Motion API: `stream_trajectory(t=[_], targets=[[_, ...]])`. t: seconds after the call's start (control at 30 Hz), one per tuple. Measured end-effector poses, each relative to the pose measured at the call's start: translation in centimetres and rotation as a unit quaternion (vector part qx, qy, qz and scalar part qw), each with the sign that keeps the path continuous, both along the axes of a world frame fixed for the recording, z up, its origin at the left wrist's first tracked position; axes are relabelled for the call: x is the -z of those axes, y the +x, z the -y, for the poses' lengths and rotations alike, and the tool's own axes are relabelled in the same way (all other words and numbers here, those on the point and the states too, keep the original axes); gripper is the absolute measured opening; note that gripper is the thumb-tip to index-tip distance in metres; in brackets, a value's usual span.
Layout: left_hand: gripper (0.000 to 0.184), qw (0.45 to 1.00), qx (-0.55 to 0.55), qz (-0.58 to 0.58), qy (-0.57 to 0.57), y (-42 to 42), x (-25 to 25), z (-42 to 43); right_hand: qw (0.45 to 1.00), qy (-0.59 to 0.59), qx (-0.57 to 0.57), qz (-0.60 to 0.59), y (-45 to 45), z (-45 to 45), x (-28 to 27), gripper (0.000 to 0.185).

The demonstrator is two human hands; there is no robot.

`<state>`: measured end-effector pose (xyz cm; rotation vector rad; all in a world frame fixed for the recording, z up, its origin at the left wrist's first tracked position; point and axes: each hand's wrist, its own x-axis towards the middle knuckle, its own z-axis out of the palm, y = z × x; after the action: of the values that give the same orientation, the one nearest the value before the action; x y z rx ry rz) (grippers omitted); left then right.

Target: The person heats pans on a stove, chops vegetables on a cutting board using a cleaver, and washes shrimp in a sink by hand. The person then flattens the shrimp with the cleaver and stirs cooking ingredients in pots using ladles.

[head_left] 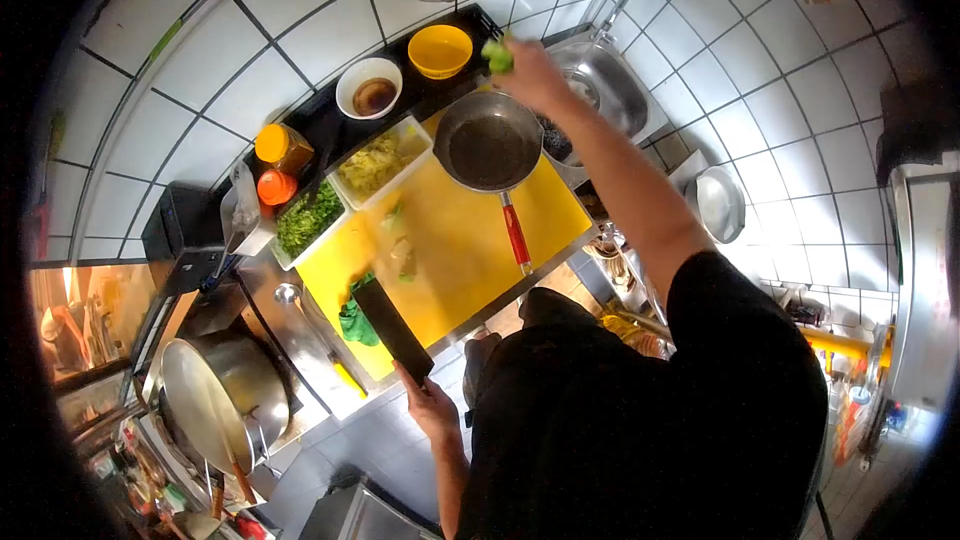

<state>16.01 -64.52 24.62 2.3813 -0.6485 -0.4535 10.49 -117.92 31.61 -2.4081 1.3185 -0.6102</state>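
My left hand grips one end of a dark flat rectangular object like a cleaver blade, over the near left edge of the yellow board. A green cloth lies beside it. Stretched out beyond the pan, my right hand holds a light green vegetable piece, near the sink. The grey frying pan with a red handle rests on the board. Small vegetable scraps lie left of the pan. Two containers hold chopped greens and pale yellow-green pieces.
A white bowl and a yellow bowl stand along the back. The metal sink is at back right. Lidded jars stand at left, with a large pot at lower left. White tiled walls surround the counter.
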Motion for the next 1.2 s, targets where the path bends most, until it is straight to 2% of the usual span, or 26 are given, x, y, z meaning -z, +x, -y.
stream_trajectory(t=[0.07, 0.17, 0.23, 0.3, 0.33, 0.37, 0.43, 0.53, 0.63, 0.67, 0.73, 0.77, 0.8, 0.83, 0.87, 0.93, 1.03, 1.13, 1.2], targets=[[0.075, 1.000, -0.009, -0.028, 0.006, -0.6, -0.5, 0.4, 0.995, 0.056, -0.030, -0.082, 1.1, 4.4, -0.7, 0.065], [0.075, 1.000, 0.008, 0.012, -0.020, -1.4, 0.9, 0.0, 0.992, 0.036, -0.039, -0.111, 3.1, 9.2, 1.5, 0.064], [0.073, 0.999, -0.023, -0.049, 0.004, -1.9, 0.2, 0.4, 0.991, 0.013, -0.027, -0.134, 4.0, 10.3, 2.2, 0.065], [0.071, 0.996, -0.042, -0.073, 0.012, -2.4, 1.1, -0.2, 0.982, 0.042, -0.003, -0.184, 4.9, 10.9, 2.6, 0.080], [0.071, 0.997, -0.042, -0.066, 0.007, -2.6, 1.0, 0.0, 0.990, 0.075, -0.009, -0.121, 4.6, 11.9, 4.0, 0.084], [0.071, 0.998, -0.032, -0.059, 0.019, -2.7, 1.0, 0.2, 0.984, 0.005, -0.014, -0.176, 4.7, 10.7, 2.7, 0.085], [0.071, 1.000, -0.004, -0.004, -0.005, -2.7, 1.6, 0.7, 0.984, -0.010, -0.004, -0.178, 4.6, 10.7, 3.7, 0.081], [0.071, 1.000, -0.001, -0.024, -0.002, -2.8, 1.4, 1.6, 0.985, -0.087, -0.048, -0.142, 3.5, 11.6, 5.8, 0.077], [0.071, 1.000, 0.004, -0.015, -0.003, -2.4, 1.6, 2.0, 0.978, -0.127, 0.022, -0.162, 3.3, 7.7, 2.3, 0.064], [0.071, 1.000, 0.006, -0.007, -0.001, -2.4, 1.7, 2.0, 0.973, -0.219, -0.006, -0.069, 3.1, 6.8, 2.6, 0.047], [0.071, 1.000, -0.005, -0.009, -0.007, -2.1, 1.7, 2.0, 0.980, -0.176, -0.095, -0.007, 4.5, -0.1, 0.8, 0.031], [0.071, 1.000, -0.008, -0.010, -0.010, -2.0, 1.7, 1.9, 0.985, -0.109, -0.132, 0.009, 5.7, -4.7, 0.5, 0.024], [0.071, 1.000, -0.009, -0.018, -0.004, -1.8, 1.5, 1.8, 0.944, -0.062, -0.272, -0.173, 7.5, -7.3, 0.4, 0.023], [0.071, 1.000, -0.008, -0.025, 0.001, -1.5, 1.3, 1.7, 0.917, -0.059, -0.394, -0.001, 6.5, -10.8, 2.0, 0.024], [0.070, 0.999, -0.008, -0.033, 0.005, -1.3, 1.2, 1.6, 0.876, 0.015, -0.483, 0.009, 7.9, -12.4, 5.8, 0.026], [0.070, 1.000, -0.007, -0.025, 0.005, -1.1, 1.3, 1.3, 0.871, -0.051, -0.481, -0.088, 10.8, -15.9, 12.7, 0.030], [0.069, 0.999, -0.015, -0.035, 0.021, -0.6, 1.0, 0.7, 0.903, -0.006, -0.413, -0.120, 13.2, -17.7, 17.3, 0.029], [0.071, 1.000, -0.004, -0.013, 0.014, -0.7, 0.7, -0.2, 0.926, 0.013, -0.363, -0.102, 13.6, -18.2, 19.5, 0.017], [0.072, 1.000, 0.003, -0.017, 0.002, -0.5, 0.7, -0.6, 0.941, -0.018, -0.334, -0.051, 12.4, -18.2, 20.8, 0.017]])
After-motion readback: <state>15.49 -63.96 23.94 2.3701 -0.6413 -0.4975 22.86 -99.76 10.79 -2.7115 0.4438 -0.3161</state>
